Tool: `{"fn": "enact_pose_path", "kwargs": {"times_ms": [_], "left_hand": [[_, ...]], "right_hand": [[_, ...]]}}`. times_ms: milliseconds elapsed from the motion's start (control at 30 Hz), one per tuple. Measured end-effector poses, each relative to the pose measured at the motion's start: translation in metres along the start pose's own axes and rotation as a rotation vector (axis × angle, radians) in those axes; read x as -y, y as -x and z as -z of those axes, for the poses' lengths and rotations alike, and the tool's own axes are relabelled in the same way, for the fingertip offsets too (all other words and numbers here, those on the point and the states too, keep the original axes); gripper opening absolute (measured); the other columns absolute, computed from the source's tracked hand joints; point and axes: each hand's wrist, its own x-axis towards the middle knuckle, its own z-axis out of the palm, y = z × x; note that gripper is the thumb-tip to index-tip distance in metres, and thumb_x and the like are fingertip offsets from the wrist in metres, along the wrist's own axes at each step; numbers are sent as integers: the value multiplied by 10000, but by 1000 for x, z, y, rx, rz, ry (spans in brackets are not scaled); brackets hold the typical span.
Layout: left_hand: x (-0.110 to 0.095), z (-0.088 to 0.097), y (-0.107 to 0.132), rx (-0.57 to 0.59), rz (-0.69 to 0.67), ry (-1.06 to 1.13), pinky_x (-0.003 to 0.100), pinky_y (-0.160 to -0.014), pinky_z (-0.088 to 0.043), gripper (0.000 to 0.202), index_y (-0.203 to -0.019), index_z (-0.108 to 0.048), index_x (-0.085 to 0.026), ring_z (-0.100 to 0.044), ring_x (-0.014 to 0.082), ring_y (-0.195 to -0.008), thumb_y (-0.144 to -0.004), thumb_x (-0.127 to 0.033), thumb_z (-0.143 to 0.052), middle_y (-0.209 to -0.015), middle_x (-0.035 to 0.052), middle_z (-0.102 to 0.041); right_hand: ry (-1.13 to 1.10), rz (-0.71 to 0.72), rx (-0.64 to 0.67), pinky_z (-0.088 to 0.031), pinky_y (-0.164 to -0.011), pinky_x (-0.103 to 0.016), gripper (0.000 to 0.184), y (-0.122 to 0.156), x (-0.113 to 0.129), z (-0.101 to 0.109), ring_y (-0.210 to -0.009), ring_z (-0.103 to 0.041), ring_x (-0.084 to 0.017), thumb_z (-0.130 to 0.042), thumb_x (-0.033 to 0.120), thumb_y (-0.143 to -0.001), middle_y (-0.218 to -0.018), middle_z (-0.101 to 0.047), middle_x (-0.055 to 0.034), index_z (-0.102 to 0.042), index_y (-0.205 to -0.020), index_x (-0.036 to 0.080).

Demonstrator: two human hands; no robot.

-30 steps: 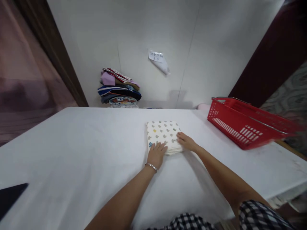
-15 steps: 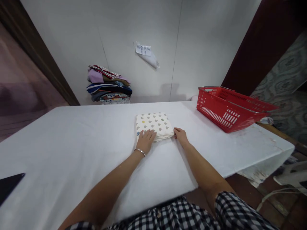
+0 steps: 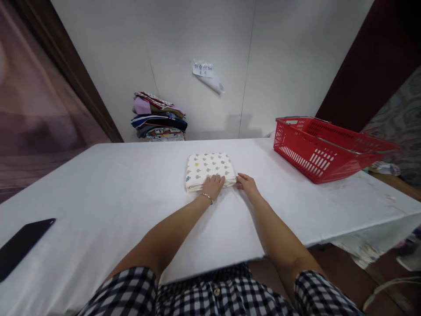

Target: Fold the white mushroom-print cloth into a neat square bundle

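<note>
A folded white cloth (image 3: 210,166) with small grey, yellow, green and blue prints lies on the white-covered table (image 3: 131,184). Its layers show along the near edge. My left hand (image 3: 213,186) rests on that near edge, fingers laid over the top surface and thumb out of sight. At the near right corner, my right hand (image 3: 247,184) has its fingers closed on the edge of the layers. The fingertips there are small and partly hidden.
A red plastic basket (image 3: 305,153) with metal handles stands on the table's right side. Stacked folded fabrics (image 3: 159,118) sit at the back left against the wall. A dark flat phone-like object (image 3: 24,243) lies at the left. A paper sign (image 3: 203,70) hangs on the wall.
My left hand has slid right along the cloth's near edge, uncovering its near left corner. My right hand stays at the right corner. The camera view has turned slightly left.
</note>
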Motion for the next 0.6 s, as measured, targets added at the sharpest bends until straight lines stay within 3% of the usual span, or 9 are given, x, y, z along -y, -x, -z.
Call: {"fn": "enact_pose_path", "kwargs": {"times_ms": [67, 167, 333, 467, 600], "left_hand": [[10, 8, 0, 6, 0, 7, 399, -861, -429, 443, -1210, -507, -176, -529, 238, -1051, -824, -14, -366, -1163, 111, -586], [43, 16, 13, -64, -39, 51, 378, -855, -445, 425, -1180, -536, -192, -530, 227, -1066, -812, -24, -404, -1160, 90, -601], [102, 7, 72, -90, -237, 135, 380, -962, -407, 429, -1167, -569, -190, -526, 186, -1126, -812, -13, -407, -1184, 77, -615], [102, -4, 103, -73, -152, 130, 415, -1041, -335, 483, -1222, -542, -192, -461, 176, -1221, -812, -5, -369, -1276, 69, -564], [82, 1, 100, -79, -69, 91, 459, -1075, -267, 578, -1292, -488, -206, -408, 197, -1272, -773, 15, -364, -1349, 75, -498]], "right_hand": [[-34, -19, 69, -540, -541, -240, 286, 3, 5, -1, -795, -651, -174, -632, 205, -744, -968, -683, -84, -633, -1024, 145], [-45, -29, 225, -546, -569, -258, 269, 10, 10, -3, -781, -660, -175, -623, 233, -763, -932, -693, -78, -631, -1022, 160], [80, -52, 300, -531, -548, -239, 215, 23, 9, -14, -716, -653, -150, -611, 221, -772, -884, -698, -77, -644, -976, 161], [116, -59, 294, -519, -518, -236, 221, 25, 1, -21, -687, -647, -149, -624, 222, -760, -879, -696, -83, -641, -971, 158], [83, -53, 250, -525, -522, -254, 234, 19, -5, -18, -674, -652, -159, -621, 238, -760, -873, -695, -83, -637, -980, 160]]}}
